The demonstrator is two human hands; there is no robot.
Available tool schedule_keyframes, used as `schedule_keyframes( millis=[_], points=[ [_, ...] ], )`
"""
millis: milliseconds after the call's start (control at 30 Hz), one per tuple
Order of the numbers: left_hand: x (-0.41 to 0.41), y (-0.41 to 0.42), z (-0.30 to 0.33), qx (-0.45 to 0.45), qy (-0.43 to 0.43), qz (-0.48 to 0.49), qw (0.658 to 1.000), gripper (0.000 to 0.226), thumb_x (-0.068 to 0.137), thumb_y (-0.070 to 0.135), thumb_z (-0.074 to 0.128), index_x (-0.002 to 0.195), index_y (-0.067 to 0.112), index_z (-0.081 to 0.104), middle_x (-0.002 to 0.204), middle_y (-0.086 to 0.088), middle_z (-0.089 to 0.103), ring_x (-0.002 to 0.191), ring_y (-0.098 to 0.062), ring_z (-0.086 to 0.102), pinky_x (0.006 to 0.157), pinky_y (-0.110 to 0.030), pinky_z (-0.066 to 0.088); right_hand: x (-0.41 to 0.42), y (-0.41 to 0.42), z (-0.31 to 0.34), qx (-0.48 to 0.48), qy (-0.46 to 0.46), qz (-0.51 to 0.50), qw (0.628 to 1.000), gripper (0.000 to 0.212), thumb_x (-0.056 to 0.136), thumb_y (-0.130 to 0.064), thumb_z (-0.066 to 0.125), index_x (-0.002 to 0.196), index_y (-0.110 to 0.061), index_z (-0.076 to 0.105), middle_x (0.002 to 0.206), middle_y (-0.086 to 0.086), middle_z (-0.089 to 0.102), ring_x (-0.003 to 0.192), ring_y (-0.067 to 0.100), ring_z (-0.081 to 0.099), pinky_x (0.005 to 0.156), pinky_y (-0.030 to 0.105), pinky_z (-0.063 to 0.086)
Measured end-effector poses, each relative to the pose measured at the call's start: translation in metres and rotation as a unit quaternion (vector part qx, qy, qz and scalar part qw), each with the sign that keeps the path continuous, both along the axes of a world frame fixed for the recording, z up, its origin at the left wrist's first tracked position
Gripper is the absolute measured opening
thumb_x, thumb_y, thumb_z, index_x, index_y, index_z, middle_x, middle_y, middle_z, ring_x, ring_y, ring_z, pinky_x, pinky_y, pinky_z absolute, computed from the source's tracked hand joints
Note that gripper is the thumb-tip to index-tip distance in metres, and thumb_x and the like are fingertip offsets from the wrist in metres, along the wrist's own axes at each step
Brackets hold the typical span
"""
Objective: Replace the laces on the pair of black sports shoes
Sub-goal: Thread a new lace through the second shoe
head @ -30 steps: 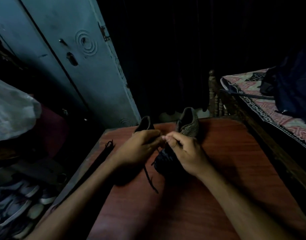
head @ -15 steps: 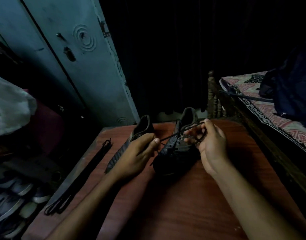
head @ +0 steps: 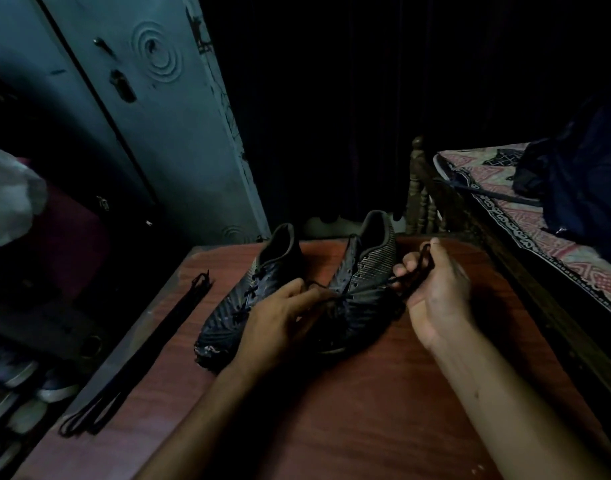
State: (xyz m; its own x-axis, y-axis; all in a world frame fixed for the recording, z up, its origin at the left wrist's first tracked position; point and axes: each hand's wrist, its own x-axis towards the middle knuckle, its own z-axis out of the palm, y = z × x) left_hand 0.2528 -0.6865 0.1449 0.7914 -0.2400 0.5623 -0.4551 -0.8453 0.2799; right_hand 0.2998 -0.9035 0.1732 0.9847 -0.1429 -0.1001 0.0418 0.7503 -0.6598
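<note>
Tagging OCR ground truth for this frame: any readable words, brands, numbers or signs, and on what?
None readable.
Left black sports shoe: pale mark near the toe, too dim and blurred to read.
Right black sports shoe with the pale dotted side: pattern only, no lettering.
Grey-blue metal cupboard door: embossed concentric rings, no text.
Patterned red and white bedsheet: geometric motifs, no words.

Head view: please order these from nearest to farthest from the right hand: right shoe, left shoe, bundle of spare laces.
From the right hand:
1. Right shoe, just beside it, toward the left.
2. Left shoe, beyond the right shoe.
3. Bundle of spare laces, along the table's left edge.
</note>
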Motion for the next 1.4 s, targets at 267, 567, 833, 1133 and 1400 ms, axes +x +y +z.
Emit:
schedule_keyframes(
  millis=[267, 567, 833, 1133, 1400],
  points=[
    [0.017, -0.012, 0.005, 0.023, 0.015, 0.095, 0.995, 0.034, 0.097, 0.056, 0.048, 0.122, 0.037, 0.064, 0.112, 0.007, 0.051, 0.089, -0.013, 0.056, 0.061, -0.033, 0.051, -0.001, -0.001, -0.004, -0.124, -0.034, 0.002, 0.992, 0.034, 0.107, -0.032, 0.042, 0.076, -0.021, 0.046, 0.051, -0.005, 0.027, 0.037, 0.007, 0.022, 0.037, 0.016, 0.019],
    [0.024, -0.006, -0.005, -0.094, -0.071, 0.087, 0.989, 0.018, 0.099, 0.024, 0.065, 0.115, 0.018, 0.073, 0.103, 0.003, 0.068, 0.085, -0.013, 0.066, 0.068, -0.035, 0.055, -0.003, 0.008, -0.024, -0.586, -0.153, 0.023, 0.795, 0.017, 0.094, -0.025, 0.066, 0.078, -0.024, 0.066, 0.070, -0.013, 0.067, 0.068, 0.001, 0.064, 0.063, 0.017, 0.048],
    [0.029, -0.006, -0.009, -0.243, -0.007, 0.041, 0.969, 0.015, 0.091, 0.006, 0.072, 0.094, 0.021, 0.070, 0.087, 0.017, 0.070, 0.081, 0.000, 0.066, 0.069, -0.012, 0.046, -0.009, 0.009, -0.021, -0.628, -0.175, 0.103, 0.751, 0.010, 0.087, -0.014, 0.074, 0.087, -0.024, 0.071, 0.068, 0.000, 0.069, 0.068, 0.013, 0.068, 0.070, 0.008, 0.048],
    [0.032, -0.006, -0.015, -0.244, 0.054, 0.043, 0.967, 0.019, 0.090, 0.004, 0.071, 0.089, 0.022, 0.064, 0.088, 0.011, 0.064, 0.083, -0.007, 0.062, 0.073, -0.037, 0.052, 0.012, 0.009, -0.016, -0.709, -0.172, 0.010, 0.684, 0.010, 0.086, -0.021, 0.074, 0.078, -0.025, 0.070, 0.066, -0.008, 0.065, 0.057, 0.008, 0.057, 0.052, 0.023, 0.043],
    [0.054, -0.019, 0.006, -0.258, 0.142, 0.034, 0.955, 0.021, 0.080, 0.004, 0.069, 0.081, 0.024, 0.062, 0.071, 0.011, 0.066, 0.064, -0.001, 0.062, 0.058, -0.026, 0.049, 0.036, 0.011, -0.020, -0.769, -0.202, 0.039, 0.605, 0.016, 0.078, -0.027, 0.080, 0.075, -0.028, 0.064, 0.061, -0.013, 0.063, 0.062, 0.002, 0.062, 0.059, 0.019, 0.047]
  ],
)
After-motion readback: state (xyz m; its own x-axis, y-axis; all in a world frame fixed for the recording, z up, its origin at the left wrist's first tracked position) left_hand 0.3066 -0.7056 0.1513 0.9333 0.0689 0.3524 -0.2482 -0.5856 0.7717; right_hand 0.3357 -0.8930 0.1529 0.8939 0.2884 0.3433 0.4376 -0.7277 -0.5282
